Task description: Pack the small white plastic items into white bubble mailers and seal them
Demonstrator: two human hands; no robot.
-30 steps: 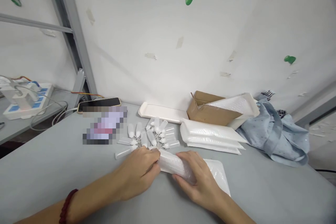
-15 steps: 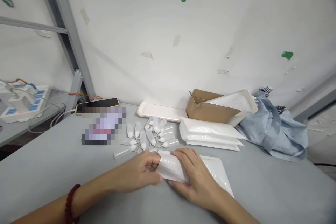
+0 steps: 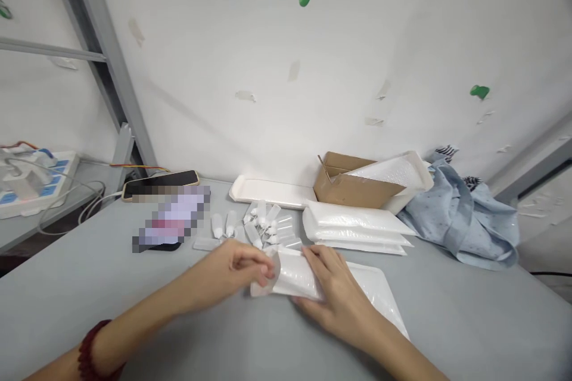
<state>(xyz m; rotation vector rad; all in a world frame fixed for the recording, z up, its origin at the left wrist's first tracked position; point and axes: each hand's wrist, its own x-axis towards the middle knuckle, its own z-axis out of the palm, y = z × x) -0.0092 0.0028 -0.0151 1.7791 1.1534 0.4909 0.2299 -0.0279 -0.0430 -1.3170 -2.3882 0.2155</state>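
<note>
A white bubble mailer [image 3: 292, 277] lies on the grey table [image 3: 89, 286] in front of me. My left hand [image 3: 223, 277] pinches the flap at its open left end. My right hand [image 3: 333, 297] lies over the mailer's body, fingers curled on it. Another flat white mailer [image 3: 379, 297] sits under my right wrist. Just beyond my hands is a cluster of several small clear plastic bottles [image 3: 259, 229] with white caps.
A stack of white mailers [image 3: 357, 229] lies right of the bottles, behind it a cardboard box [image 3: 353, 187] and a white tray [image 3: 268, 190]. A blue cloth [image 3: 465, 220] is at the right. A phone [image 3: 161, 181] and a power strip [image 3: 31, 181] are at the left.
My left hand has shifted from pressing the mailer's end to pinching its flap, which now stands open. The mailer looks flatter. The view has drifted slightly.
</note>
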